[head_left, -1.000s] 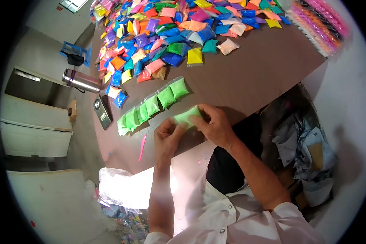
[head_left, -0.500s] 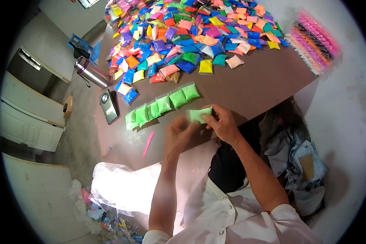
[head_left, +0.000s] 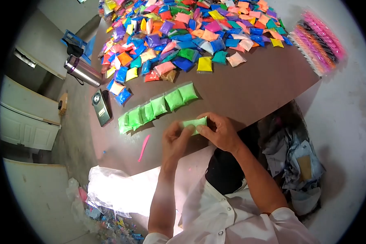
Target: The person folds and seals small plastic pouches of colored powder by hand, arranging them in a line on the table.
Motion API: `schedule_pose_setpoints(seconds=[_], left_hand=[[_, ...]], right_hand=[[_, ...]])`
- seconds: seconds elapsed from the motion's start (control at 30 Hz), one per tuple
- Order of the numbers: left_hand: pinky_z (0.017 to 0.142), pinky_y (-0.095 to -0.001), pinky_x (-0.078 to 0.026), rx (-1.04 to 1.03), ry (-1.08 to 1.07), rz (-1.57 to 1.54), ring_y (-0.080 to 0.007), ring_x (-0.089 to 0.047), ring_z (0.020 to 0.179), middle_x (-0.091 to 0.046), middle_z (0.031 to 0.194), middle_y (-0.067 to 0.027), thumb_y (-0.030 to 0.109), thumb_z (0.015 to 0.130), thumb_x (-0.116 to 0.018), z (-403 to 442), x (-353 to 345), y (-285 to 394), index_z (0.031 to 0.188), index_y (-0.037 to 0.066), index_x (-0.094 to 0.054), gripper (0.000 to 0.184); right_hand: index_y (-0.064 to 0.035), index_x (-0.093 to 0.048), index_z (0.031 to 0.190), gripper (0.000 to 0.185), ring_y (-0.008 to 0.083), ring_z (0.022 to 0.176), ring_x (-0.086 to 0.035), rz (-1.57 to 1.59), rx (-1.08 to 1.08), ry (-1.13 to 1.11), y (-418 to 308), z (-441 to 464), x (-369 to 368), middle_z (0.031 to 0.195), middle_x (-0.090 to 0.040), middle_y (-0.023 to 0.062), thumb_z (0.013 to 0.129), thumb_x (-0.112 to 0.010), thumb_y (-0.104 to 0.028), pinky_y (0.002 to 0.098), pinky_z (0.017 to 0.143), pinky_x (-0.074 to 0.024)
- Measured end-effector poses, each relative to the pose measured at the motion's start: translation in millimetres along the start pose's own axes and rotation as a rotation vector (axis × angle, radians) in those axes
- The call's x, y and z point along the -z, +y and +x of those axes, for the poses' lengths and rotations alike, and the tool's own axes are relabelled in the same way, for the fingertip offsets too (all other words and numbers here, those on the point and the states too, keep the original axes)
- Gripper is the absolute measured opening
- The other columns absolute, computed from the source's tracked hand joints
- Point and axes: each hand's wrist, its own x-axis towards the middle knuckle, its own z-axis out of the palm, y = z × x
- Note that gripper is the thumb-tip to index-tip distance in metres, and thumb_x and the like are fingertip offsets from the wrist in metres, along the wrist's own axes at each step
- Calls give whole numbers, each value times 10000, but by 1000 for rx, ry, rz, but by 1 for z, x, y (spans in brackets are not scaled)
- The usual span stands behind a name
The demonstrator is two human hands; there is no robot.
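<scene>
Between my two hands is a small light green packet (head_left: 194,123), held over the table near its front edge. My left hand (head_left: 175,140) pinches its left end with thumb and fingers. On its right end, my right hand (head_left: 218,132) is closed, the thumb on top. A slanting row of several bright green packets (head_left: 159,105) lies on the table just beyond my hands. To the left of my left hand rests a pink plastic tool (head_left: 143,148).
Many coloured packets (head_left: 185,54) cover the far part of the brown table (head_left: 256,81). A phone (head_left: 101,107) and a steel flask (head_left: 83,71) stand or lie at the left edge. Bundled pink and orange packs (head_left: 318,42) lie at the far right corner.
My left hand was blurred and off the packet's left end half a second ago; now it grips that end again. The packet sits slightly lower and nearer to me. The camera view has shifted.
</scene>
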Motion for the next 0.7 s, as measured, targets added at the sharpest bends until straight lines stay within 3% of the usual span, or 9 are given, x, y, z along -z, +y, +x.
schedule_pose_setpoints(seconds=[0.03, 0.07, 0.13, 0.27, 0.53, 0.67, 0.7], left_hand=[[727, -220, -471, 7, 0, -1, -43, -596, 806, -707, 907, 17, 155, 1000, -741, 0, -1, 3, 1011, 10, -726, 147], [730, -217, -473, 37, -5, 16, -44, -599, 808, -709, 909, 15, 148, 1002, -739, -1, 0, 7, 1017, 9, -726, 141], [732, -214, -474, 71, -11, 40, -44, -601, 810, -711, 910, 14, 141, 1005, -737, 1, 2, 9, 1023, 7, -726, 135], [729, -213, -472, 37, -6, -22, -51, -605, 810, -711, 908, 7, 171, 1013, -742, 1, 4, 5, 1036, 4, -725, 169], [733, -217, -483, -13, 35, -40, -61, -616, 815, -710, 916, -1, 180, 1013, -750, 0, 8, -3, 1083, -1, -727, 195], [705, -209, -478, 36, 11, 17, -52, -612, 783, -718, 906, -2, 107, 995, -736, 2, 6, 2, 1102, -15, -740, 162], [700, -207, -478, 58, -9, 87, -50, -612, 780, -719, 907, -3, 99, 989, -741, 2, 6, 4, 1103, -13, -739, 160]], right_hand=[[-5, -683, 1184, 217, 48, 819, -599, -21, 16, -26, 0, 0, 1, 938, -660, -15, 1007, -713, -127, 232, 739, -509], [-5, -683, 1184, 217, 48, 819, -599, -19, 11, -28, -2, 0, 1, 938, -660, -15, 1007, -713, -127, 232, 739, -509], [-8, -713, 1112, 236, 193, 886, -692, 82, -44, 32, -5, -1, 0, 956, -730, 133, 939, -729, -167, 345, 830, -543], [-10, -711, 1105, 216, 192, 867, -691, 44, -25, 34, -8, -4, 1, 931, -728, 128, 936, -731, -143, 343, 817, -543], [-32, -712, 1110, 226, 298, 864, -725, -30, 40, 19, -16, -3, 0, 939, -737, 161, 940, -751, -176, 386, 797, -556], [-35, -711, 1120, 219, 294, 859, -724, -27, -1, 15, -8, -4, 2, 931, -733, 158, 947, -738, -166, 387, 789, -554], [-29, -714, 1128, 195, 175, 809, -640, -27, 27, 12, -7, -5, 2, 896, -687, 72, 965, -723, -135, 323, 741, -522]])
